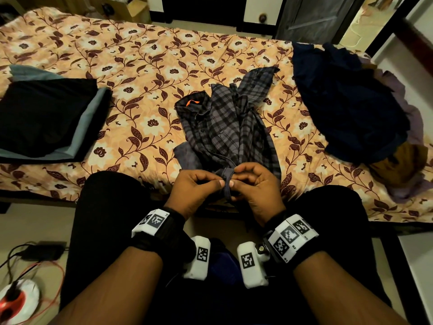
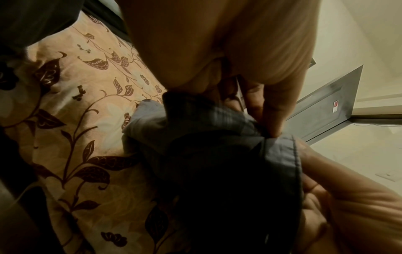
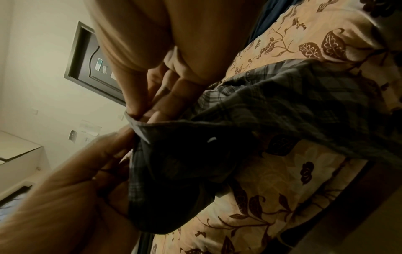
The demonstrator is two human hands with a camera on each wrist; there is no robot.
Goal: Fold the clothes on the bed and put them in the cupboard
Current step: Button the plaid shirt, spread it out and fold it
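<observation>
Plaid shirt (image 1: 225,127) — lengthwise, collar away, cuff near.

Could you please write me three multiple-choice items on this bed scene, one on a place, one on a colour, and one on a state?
1. Where does the folded stack lie on the bed?
A. Left of the plaid shirt
B. Right of the shirt
C. Under the shirt

2. What colour is the label inside the shirt's collar?
A. Green
B. Orange
C. White

3. What are the left hand and right hand doing?
A. Both rest flat on the bed
B. Both pinch the shirt's near edge
C. Only the right one touches the shirt

Answers:
1. A: the head view shows the stack at the left edge, apart from the shirt, with the unfolded pile on the right.
2. B: an orange strip shows in the collar.
3. B: fingers and thumbs of both hands close on the hem at the bed's near edge.
</observation>
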